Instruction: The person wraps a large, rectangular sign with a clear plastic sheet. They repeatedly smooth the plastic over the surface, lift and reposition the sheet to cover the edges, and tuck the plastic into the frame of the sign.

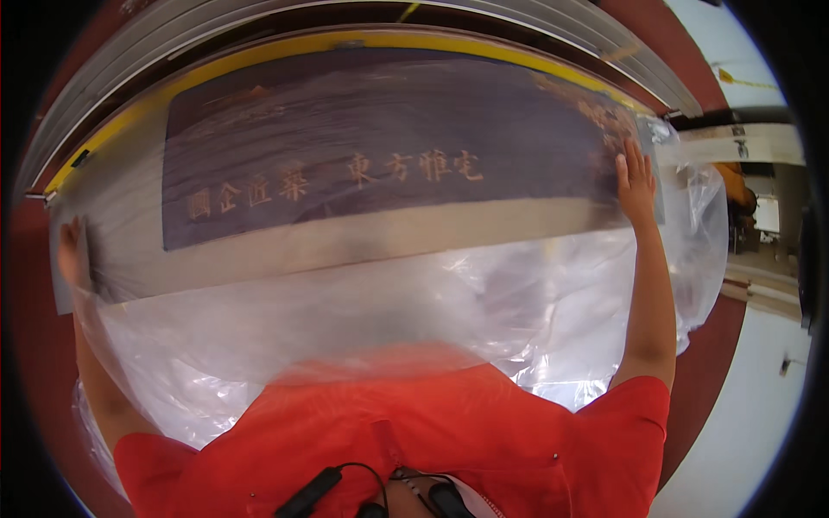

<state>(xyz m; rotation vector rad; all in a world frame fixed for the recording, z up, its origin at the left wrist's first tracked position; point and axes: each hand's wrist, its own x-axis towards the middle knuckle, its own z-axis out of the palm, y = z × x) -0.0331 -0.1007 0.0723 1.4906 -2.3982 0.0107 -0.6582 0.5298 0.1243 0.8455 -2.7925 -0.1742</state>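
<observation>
A long dark panel or sheet (328, 112) with pale characters and ornaments lies across a light board (129, 173) in front of me. Clear plastic film (406, 302) covers it and hangs in wrinkles toward my body. At the right end, my right hand (636, 183) rests flat on the film with its fingers stretched out, beside the dark panel's edge. My left hand (71, 250) is at the board's left end, slightly blurred, its fingers pointing up along the edge. The film slants down from near that hand.
A yellow strip (363, 39) runs along the far edge, with grey metal rails (535, 17) beyond it. Loose film (699, 224) bulges past the right end. Farther right is a pale beam or frame (743, 142). Dark red floor (712, 345) shows at the sides.
</observation>
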